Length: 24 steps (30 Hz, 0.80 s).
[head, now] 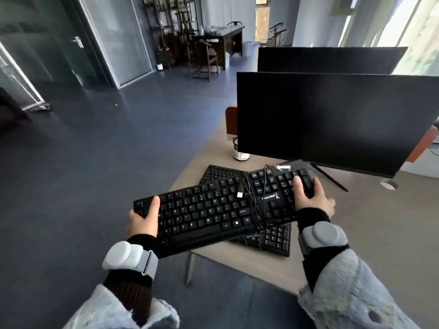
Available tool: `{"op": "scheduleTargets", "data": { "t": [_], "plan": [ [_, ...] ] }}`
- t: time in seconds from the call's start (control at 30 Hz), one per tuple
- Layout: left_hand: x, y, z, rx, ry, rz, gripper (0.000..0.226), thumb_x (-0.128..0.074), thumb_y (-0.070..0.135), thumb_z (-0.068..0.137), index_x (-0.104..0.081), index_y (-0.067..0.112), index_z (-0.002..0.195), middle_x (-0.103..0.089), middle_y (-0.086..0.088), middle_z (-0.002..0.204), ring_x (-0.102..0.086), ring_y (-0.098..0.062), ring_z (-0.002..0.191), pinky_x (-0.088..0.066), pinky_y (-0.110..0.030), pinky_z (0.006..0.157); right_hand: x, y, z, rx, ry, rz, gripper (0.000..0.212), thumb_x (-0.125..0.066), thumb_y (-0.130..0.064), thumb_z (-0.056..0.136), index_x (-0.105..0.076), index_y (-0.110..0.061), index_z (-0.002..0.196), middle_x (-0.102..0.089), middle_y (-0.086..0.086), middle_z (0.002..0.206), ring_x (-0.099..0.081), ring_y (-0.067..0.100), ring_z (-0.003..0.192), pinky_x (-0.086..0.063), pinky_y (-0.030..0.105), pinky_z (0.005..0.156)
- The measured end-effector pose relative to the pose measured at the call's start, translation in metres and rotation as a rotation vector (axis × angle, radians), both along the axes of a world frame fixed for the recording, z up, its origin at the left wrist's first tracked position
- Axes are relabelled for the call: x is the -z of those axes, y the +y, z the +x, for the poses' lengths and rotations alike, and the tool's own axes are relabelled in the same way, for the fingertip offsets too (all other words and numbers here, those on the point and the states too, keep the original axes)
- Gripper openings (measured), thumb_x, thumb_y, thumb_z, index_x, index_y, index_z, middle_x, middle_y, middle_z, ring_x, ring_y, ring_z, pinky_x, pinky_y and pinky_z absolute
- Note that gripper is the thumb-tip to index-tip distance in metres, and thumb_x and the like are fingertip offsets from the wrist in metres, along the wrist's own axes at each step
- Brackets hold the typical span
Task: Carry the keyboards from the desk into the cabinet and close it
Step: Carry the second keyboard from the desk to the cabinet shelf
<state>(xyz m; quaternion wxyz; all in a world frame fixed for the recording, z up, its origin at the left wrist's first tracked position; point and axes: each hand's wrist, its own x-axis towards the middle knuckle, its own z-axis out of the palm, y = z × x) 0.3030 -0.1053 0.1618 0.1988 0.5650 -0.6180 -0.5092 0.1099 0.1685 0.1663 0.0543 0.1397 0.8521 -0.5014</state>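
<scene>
A black keyboard [209, 212] is held across the desk's left corner, its cable [257, 205] bundled loosely on top with the USB plug lying on the keys. My left hand [143, 218] grips its left end, thumb on the keys. My right hand [311, 198] grips its right end over the number pad. Beneath it a second black keyboard [273, 239] lies on the beige desk [370, 224], mostly hidden; its far end [218, 173] shows beyond the held one. No cabinet is in view.
A large dark monitor [332, 122] stands on the desk right behind the keyboards, a second monitor [327, 59] beyond it. A small white bottle [241, 155] sits by the monitor's left edge. Grey floor [107, 162] stretches left toward glass doors; dark wooden furniture [213, 46] stands at the back.
</scene>
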Motion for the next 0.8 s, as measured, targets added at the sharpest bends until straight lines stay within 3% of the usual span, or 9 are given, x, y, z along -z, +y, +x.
{"op": "scheduleTargets", "data": {
  "t": [0.27,0.5,0.8],
  "plan": [
    [0.004,-0.089,0.116,-0.215,0.007,-0.014,0.065,-0.056,0.055,0.080,-0.046,0.011,0.126,-0.059,-0.015,0.126,-0.056,-0.036,0.116,-0.041,-0.044,0.104,-0.003,-0.127,0.068,-0.240,-0.005,0.042,0.075,-0.049,-0.068,0.077,-0.029,-0.039,0.143,-0.036,0.021,0.136,-0.038,0.040,0.126,-0.033,0.042,0.105],
    [0.017,-0.158,0.194,-0.441,-0.029,0.019,0.069,-0.056,0.060,0.076,-0.042,0.015,0.126,-0.056,-0.014,0.126,-0.056,-0.037,0.114,-0.043,-0.046,0.099,0.011,-0.259,0.098,-0.453,-0.045,0.080,0.074,-0.051,-0.064,0.078,-0.028,-0.037,0.144,-0.036,0.022,0.135,-0.041,0.042,0.124,-0.034,0.043,0.104],
    [-0.002,-0.265,0.225,-0.652,-0.098,0.011,0.073,-0.057,0.059,0.078,-0.041,0.014,0.132,-0.052,-0.018,0.132,-0.052,-0.039,0.120,-0.039,-0.048,0.105,0.009,-0.433,0.095,-0.684,-0.105,0.030,0.076,-0.050,-0.066,0.077,-0.027,-0.037,0.144,-0.037,0.022,0.132,-0.042,0.044,0.122,-0.034,0.045,0.104]
  ]
}}
